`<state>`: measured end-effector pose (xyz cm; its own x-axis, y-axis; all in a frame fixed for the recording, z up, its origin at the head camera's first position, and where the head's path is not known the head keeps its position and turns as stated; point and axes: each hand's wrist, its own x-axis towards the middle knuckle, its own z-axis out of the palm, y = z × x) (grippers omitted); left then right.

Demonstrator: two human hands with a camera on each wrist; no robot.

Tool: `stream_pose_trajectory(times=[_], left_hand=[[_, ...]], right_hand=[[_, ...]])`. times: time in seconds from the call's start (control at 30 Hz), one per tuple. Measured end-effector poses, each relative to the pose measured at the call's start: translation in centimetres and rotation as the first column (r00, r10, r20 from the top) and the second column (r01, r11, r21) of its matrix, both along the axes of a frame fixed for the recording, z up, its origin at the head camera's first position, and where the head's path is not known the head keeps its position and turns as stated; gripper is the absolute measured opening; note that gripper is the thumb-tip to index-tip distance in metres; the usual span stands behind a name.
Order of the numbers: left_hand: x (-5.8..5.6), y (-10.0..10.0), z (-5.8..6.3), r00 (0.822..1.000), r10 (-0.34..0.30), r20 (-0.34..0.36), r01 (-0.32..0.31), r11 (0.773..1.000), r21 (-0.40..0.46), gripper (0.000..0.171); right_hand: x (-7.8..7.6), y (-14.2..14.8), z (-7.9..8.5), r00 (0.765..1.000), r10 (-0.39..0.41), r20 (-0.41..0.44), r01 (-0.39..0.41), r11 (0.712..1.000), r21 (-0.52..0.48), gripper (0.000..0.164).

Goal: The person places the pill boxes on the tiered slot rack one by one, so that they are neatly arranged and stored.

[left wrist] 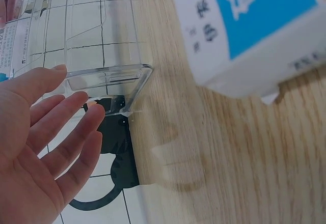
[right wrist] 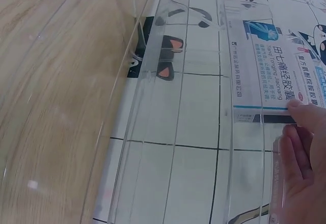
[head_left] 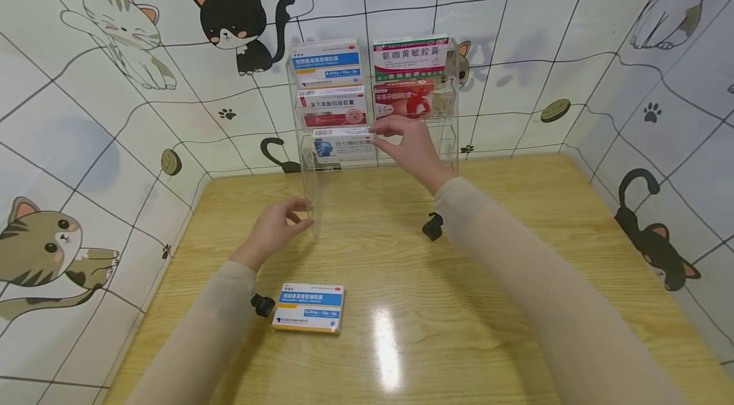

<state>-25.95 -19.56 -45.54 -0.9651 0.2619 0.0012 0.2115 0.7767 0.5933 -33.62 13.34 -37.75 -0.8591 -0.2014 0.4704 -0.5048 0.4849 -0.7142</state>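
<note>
My right hand point(head_left: 415, 149) pinches the right end of a white medicine box point(head_left: 344, 148) with a blue head picture. In the right wrist view, the thumb lies on the front of this medicine box point(right wrist: 260, 76), with fingers behind its edge. The box sits in the lowest filled left tier of a clear acrylic rack point(left wrist: 109, 76). Beside the rack's lower left front edge is my left hand point(head_left: 276, 232). In the left wrist view, its fingers are loosely spread and hold nothing; the thumb overlaps the rack's edge.
The rack also holds a blue-and-white box point(head_left: 327, 66), a red-and-white box point(head_left: 331, 107), a green-and-pink box point(head_left: 410, 60) and a red box point(head_left: 403, 100). Another blue-and-white box point(head_left: 309, 308) lies on the wooden table point(head_left: 459, 328). Behind stands a cat-patterned wall point(head_left: 504, 23).
</note>
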Motion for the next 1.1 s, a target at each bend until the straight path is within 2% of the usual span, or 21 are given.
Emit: stream_pose_trajectory(times=[0.2, 0.3, 0.43, 0.57, 0.67, 0.73, 0.83, 0.9, 0.97, 1.1], left_hand=[[0.0, 0.0, -0.1, 1.000, -0.011, 0.002, 0.011, 1.000, 0.005, 0.042], [-0.1, -0.1, -0.2, 1.000, -0.007, 0.007, 0.007, 1.000, -0.004, 0.041], [-0.1, -0.1, -0.1, 1.000, -0.007, 0.007, 0.007, 1.000, -0.004, 0.041], [-0.1, -0.3, 0.0, 1.000, -0.014, 0.005, 0.014, 1.000, -0.007, 0.042], [-0.2, -0.4, 0.0, 1.000, -0.014, -0.001, 0.014, 1.000, -0.012, 0.042], [-0.2, -0.4, 0.0, 1.000, -0.013, -0.002, 0.013, 1.000, -0.012, 0.042], [-0.2, -0.3, 0.1, 1.000, -0.016, -0.002, 0.016, 1.000, -0.012, 0.042], [-0.2, -0.3, 0.1, 1.000, -0.017, -0.004, 0.017, 1.000, -0.013, 0.042], [-0.2, -0.3, 0.1, 1.000, -0.018, -0.005, 0.018, 1.000, -0.017, 0.042], [-0.3, -0.4, -0.1, 1.000, -0.021, 0.000, 0.021, 1.000, -0.014, 0.041]], right_hand=[[0.1, -0.1, -0.1, 0.999, -0.009, -0.047, 0.010, 1.000, 0.027, 0.029], [1.1, -0.2, 0.0, 0.998, -0.017, -0.064, 0.018, 1.000, 0.014, 0.032], [3.8, -0.8, -0.6, 1.000, 0.009, -0.021, -0.009, 1.000, -0.014, 0.030], [7.2, -2.4, -2.4, 0.993, 0.105, 0.053, -0.108, 0.992, 0.058, 0.029], [9.7, -3.8, -4.4, 0.970, 0.201, 0.140, -0.223, 0.960, 0.169, 0.029], [11.2, -4.7, -5.6, 0.939, 0.263, 0.221, -0.311, 0.924, 0.222, 0.032], [13.3, -5.7, -7.1, 0.884, 0.331, 0.330, -0.420, 0.872, 0.251, 0.036], [14.4, -6.2, -8.2, 0.859, 0.349, 0.375, -0.457, 0.853, 0.252, 0.041], [15.5, -6.5, -9.2, 0.846, 0.343, 0.408, -0.470, 0.841, 0.268, 0.046], [16.8, -6.9, -10.7, 0.847, 0.318, 0.427, -0.468, 0.827, 0.312, 0.062]])
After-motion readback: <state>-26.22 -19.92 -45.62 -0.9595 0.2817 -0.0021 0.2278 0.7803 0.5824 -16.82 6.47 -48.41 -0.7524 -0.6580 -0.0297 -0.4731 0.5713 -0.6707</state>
